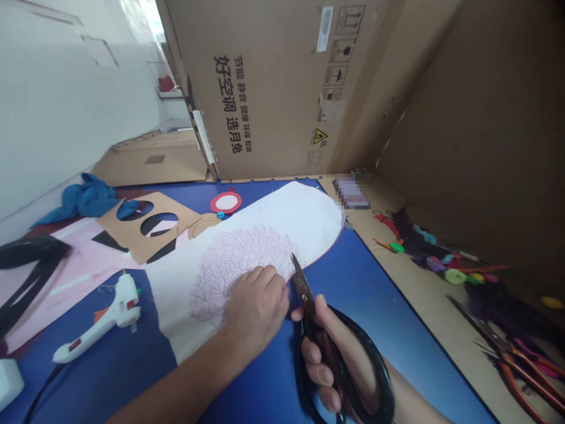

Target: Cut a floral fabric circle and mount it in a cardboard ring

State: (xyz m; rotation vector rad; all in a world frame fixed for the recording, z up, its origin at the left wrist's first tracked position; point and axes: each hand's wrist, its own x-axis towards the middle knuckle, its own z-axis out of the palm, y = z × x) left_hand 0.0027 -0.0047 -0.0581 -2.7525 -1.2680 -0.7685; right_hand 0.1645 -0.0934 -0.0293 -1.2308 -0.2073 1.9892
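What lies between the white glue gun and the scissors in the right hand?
In the head view: blue tabletop, then the white sheet with petal pattern, the left hand resting on it.

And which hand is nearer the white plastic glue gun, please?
Left hand: it touches the patterned white sheet right of the gun; the right hand, holding black-handled scissors, is farther right.

The left hand [258,306] hides a part of the petal drawing [247,253]. The orange-handled scissors [499,341] are cut by the right edge. The blurred rectangular object [352,193] cannot be recognised.
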